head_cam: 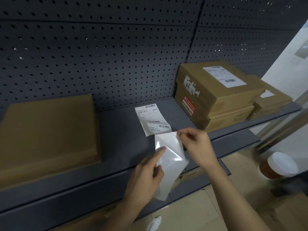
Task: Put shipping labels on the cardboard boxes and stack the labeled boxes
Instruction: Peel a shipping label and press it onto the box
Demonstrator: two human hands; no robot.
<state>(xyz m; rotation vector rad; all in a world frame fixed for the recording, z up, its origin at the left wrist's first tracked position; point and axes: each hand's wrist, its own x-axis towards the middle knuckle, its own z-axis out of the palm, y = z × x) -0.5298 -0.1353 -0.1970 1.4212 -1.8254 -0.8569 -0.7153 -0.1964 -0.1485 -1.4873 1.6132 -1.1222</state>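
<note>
I hold a white label sheet [171,162] over the front of the grey shelf [116,147], blank glossy side towards me. My left hand [146,174] grips its lower left part, index finger stretched across it. My right hand [196,145] pinches its upper right corner. More printed shipping labels [150,117] lie on the shelf just behind. A flat, unlabeled cardboard box [48,130] rests at the left. At the right stands a stack of cardboard boxes [216,97]; its top box carries a white label [223,76].
A dark pegboard wall [100,55] backs the shelf. Smaller boxes [273,100] sit behind the stack at the far right. Below the shelf lie cardboard [200,214], a torn paper scrap [154,223] and a brown jar with a white lid [280,165].
</note>
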